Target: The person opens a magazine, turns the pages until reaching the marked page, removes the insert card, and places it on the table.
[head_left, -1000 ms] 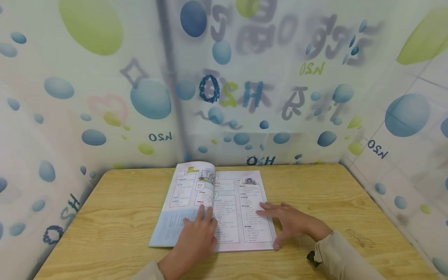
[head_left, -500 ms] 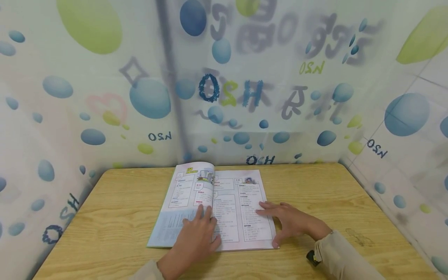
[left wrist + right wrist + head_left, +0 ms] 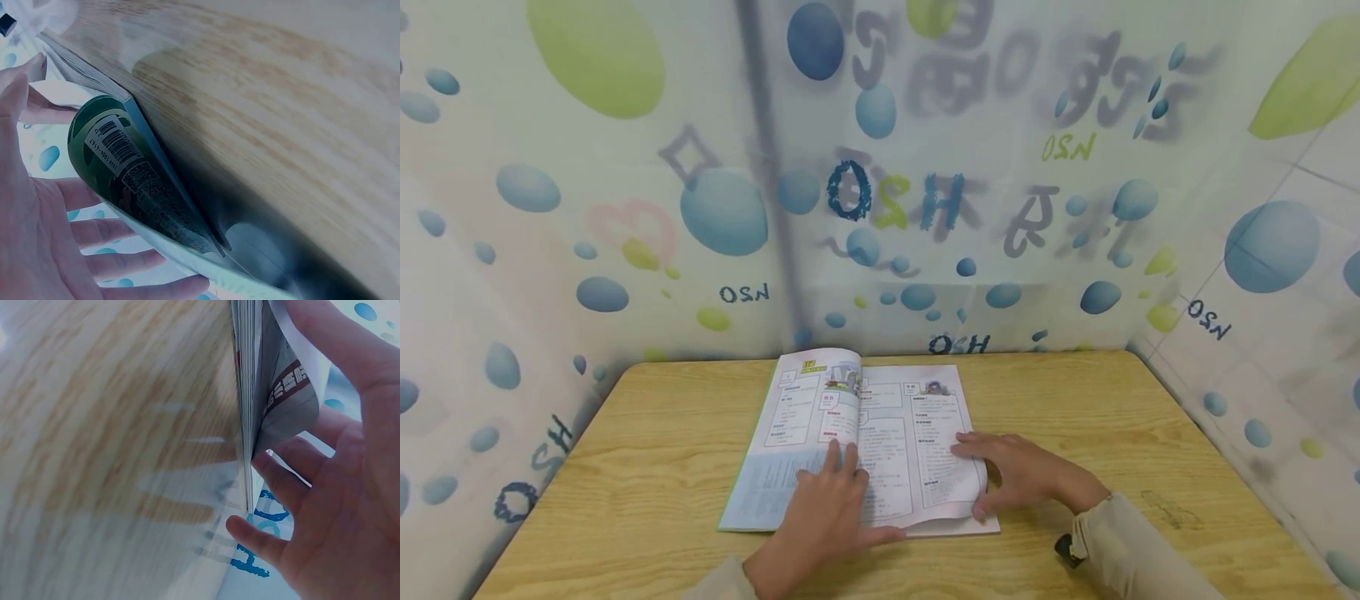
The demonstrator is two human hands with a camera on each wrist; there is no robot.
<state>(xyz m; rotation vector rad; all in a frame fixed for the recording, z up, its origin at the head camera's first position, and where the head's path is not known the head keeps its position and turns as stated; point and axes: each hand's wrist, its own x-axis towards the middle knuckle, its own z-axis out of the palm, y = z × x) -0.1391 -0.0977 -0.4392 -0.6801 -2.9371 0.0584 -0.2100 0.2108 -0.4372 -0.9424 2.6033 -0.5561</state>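
An open book (image 3: 857, 442) lay flat in the middle of the wooden tabletop (image 3: 1112, 417), its spine running away from the person, printed pages facing up. The left hand (image 3: 827, 508) rested on the lower part of the left page near the gutter, fingers straight and spread, pressing the paper down rather than gripping it. The right hand (image 3: 1026, 479) sat at the near outer corner of the right page; its fingers lay on top of the sheet while the thumb had curled under the edge, so that the corner stood lifted a little off the pages beneath. From the right wrist view the same page (image 3: 284, 394) showed bent upward beside the thumb, apart from the stack below.

The book looked light and thin, with a soft cover (image 3: 134, 169) that bowed easily, as the left wrist view showed. Its pages seemed glossy, limp and easy to crease or tear, so a single sheet was best taken at the free outer corner with a light pinch, while the flat hand on the opposite page kept the book from sliding on the smooth wood. A patterned curtain (image 3: 625, 208) with blue bubbles hung around the tabletop on three sides.
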